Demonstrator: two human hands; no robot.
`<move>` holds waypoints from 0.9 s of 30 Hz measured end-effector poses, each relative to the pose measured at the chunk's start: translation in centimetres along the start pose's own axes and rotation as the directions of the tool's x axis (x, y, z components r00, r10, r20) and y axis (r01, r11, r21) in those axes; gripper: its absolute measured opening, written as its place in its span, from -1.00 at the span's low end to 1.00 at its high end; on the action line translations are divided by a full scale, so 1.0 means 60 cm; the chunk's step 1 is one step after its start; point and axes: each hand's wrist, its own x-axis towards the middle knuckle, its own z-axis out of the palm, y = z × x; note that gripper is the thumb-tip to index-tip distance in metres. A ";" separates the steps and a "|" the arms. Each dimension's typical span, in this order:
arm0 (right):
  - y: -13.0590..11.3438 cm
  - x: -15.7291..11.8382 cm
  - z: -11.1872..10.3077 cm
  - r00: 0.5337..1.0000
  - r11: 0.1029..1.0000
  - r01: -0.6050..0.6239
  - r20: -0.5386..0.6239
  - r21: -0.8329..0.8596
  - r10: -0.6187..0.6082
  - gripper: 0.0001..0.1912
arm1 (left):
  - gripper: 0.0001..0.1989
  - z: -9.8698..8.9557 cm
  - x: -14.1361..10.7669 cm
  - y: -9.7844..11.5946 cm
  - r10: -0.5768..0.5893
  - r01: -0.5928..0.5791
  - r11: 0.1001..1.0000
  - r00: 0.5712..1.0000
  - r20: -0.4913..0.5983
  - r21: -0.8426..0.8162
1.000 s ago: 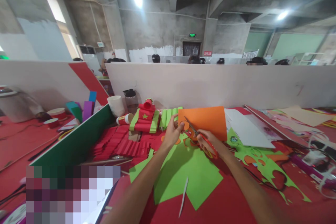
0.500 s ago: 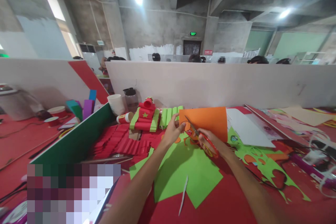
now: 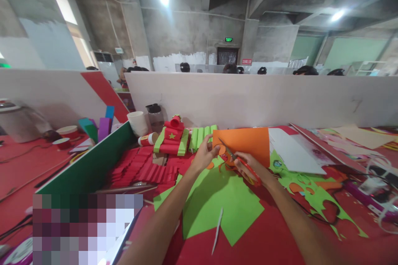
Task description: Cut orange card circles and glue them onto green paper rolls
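An orange sheet (image 3: 248, 143) is pinched at its left edge by my left hand (image 3: 207, 154). My right hand (image 3: 247, 166) grips red-and-yellow scissors (image 3: 254, 174), whose blades point up and left across the orange sheet near my left fingers. A rounded orange piece shows beside my left thumb. Below both hands lie green sheets (image 3: 214, 207) with small orange scraps at their upper part. A thin white strip (image 3: 217, 231) rests across the green sheet's lower edge.
A red-and-green paper model (image 3: 172, 136) with a star stands behind folded red paper (image 3: 146, 169). A white cup (image 3: 137, 123) and a dark-lidded bottle (image 3: 154, 116) stand near the white partition (image 3: 248, 99). Cut green scraps (image 3: 311, 194) and cables lie right.
The orange sheet and the scissors have shifted very slightly to the right. Both hands keep their holds.
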 end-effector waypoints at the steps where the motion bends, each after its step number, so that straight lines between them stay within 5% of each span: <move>1: 0.001 0.000 0.000 1.000 1.000 0.000 -0.007 0.001 0.000 -0.39 | -0.40 0.000 0.000 0.000 -0.001 0.001 1.000 1.000 0.001 0.002; 16: 0.026 0.010 0.003 0.999 1.000 0.031 -0.017 -0.004 -0.031 -0.47 | -0.37 0.011 -0.006 -0.006 0.036 -0.031 0.998 0.996 -0.085 0.059; 27: 0.032 0.011 0.001 0.999 0.999 -0.013 0.048 0.044 0.011 -0.33 | -0.33 0.013 -0.004 -0.006 0.021 -0.017 0.998 0.997 -0.070 0.067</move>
